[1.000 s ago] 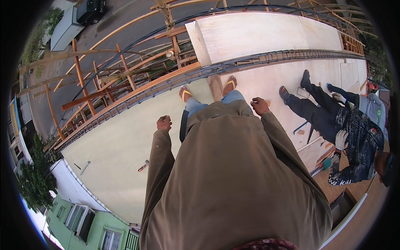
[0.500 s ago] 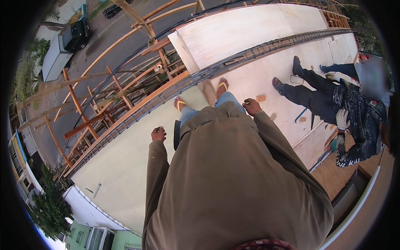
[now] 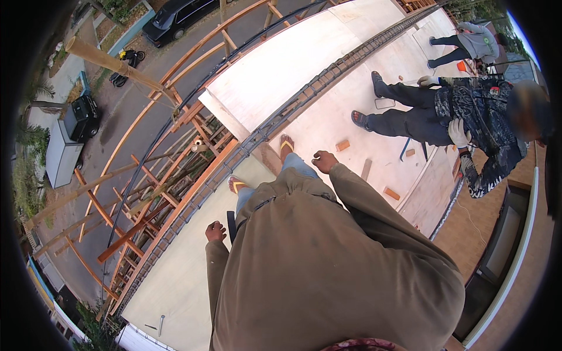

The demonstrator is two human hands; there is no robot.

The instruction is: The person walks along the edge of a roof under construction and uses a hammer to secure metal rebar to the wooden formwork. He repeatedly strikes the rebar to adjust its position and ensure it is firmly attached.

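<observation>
My left hand (image 3: 216,231) hangs beside my hip over pale panels (image 3: 175,269), its fingers loosely bent and a little apart. Nothing shows in it. On the other side, my right hand (image 3: 324,161) is held out near my thigh, fingers half bent, with no thing visible in them. A small orange-brown block (image 3: 342,145) lies on the panels just right of that hand. My feet, in yellow-strapped sandals (image 3: 287,144), stand astride the corner of a long rebar cage (image 3: 249,143) sunk between the panels. A dark strap (image 3: 232,226) hangs at my left side.
At right stands a co-worker (image 3: 462,114) wearing white gloves; another person (image 3: 468,47) is behind. A thin wooden strip (image 3: 366,169), another block (image 3: 391,193) and a blue bar (image 3: 404,149) lie nearby. Timber scaffolding (image 3: 140,216) edges a drop to the road (image 3: 137,123). A hammer (image 3: 161,325) lies lower left.
My view has turned, and the body has shifted left in it. The second person at the back now shows more fully. Both my hands stay low and hold nothing visible.
</observation>
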